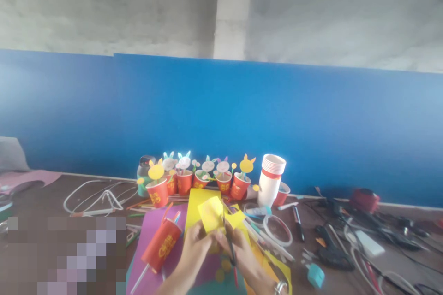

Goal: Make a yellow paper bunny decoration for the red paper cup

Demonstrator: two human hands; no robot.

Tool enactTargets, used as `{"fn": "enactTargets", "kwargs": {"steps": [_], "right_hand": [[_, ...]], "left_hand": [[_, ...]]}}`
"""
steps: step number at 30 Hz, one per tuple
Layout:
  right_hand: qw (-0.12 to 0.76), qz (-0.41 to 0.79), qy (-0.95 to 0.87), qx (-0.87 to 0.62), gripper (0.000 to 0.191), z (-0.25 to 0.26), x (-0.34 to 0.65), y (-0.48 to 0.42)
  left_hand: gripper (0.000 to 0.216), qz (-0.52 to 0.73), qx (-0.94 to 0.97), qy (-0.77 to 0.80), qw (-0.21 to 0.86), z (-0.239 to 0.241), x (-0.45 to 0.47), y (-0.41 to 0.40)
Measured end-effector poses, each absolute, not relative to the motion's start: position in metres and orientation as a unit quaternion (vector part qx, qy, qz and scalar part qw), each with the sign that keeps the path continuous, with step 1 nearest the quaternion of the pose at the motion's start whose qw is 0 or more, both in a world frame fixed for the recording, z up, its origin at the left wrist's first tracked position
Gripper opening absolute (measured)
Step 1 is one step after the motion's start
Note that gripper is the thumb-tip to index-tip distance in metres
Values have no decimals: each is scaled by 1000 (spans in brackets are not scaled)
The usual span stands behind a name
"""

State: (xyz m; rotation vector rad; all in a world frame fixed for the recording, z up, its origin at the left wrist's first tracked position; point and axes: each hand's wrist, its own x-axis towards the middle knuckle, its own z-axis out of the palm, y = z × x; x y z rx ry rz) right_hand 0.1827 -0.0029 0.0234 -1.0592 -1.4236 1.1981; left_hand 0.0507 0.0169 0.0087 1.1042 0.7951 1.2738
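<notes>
My left hand (194, 246) pinches a piece of yellow paper (212, 214) at its lower edge. My right hand (244, 253) grips a pair of scissors (229, 235) whose blades point up into the paper. Both hands sit low in the middle of the view, above sheets of yellow (197, 200) and purple (152, 228) card. A red paper cup (162, 244) with a straw through it lies on its side just left of my left hand.
A row of red cups with paper animal faces (194, 177) stands by the blue wall (221, 115). A stack of white-and-red cups (272, 179) is to their right. Tape roll (277, 230), pens, cables and dark tools (332, 249) litter the right side. White cord (97, 196) lies left.
</notes>
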Motion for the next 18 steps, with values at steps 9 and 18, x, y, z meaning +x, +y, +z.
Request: {"fn": "enactTargets", "kwargs": {"steps": [9,18], "right_hand": [[513,492,-532,-461,54,14,175,-2],[501,461,-568,-463,54,9,177,-1]], "left_hand": [[30,543,458,326,624,6,49,18],[32,539,438,328,641,9,48,16]]}}
